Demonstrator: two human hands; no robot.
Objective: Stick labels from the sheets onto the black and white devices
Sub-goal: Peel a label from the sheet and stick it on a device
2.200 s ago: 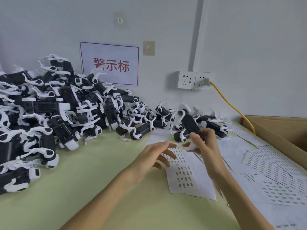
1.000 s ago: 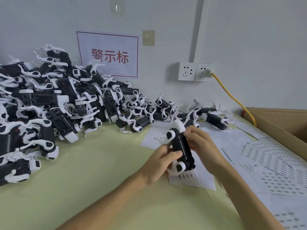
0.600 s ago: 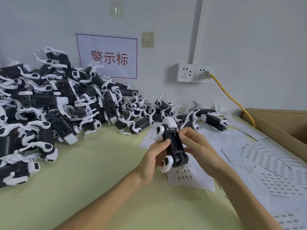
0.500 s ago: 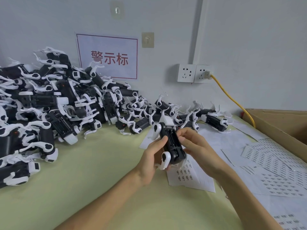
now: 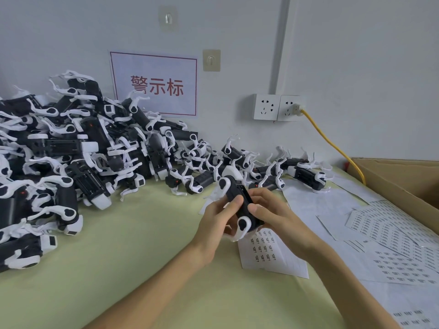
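While the left hand (image 5: 213, 224) and right hand (image 5: 275, 217) both gripped 1 black-and-white plastic device (image 5: 234, 192) above the white paper label sheet (image 5: 268, 255), labelling it seemed the step in hand, and next it needed setting aside.

Left hand (image 5: 218, 224), right hand (image 5: 275, 217) bare; left forearm (image 5: 154, 288), right forearm (image 5: 344, 281) bare too.

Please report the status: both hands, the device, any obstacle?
Left hand and right hand both grip one black and white device. Device held over the label sheet. No obstacle seen.
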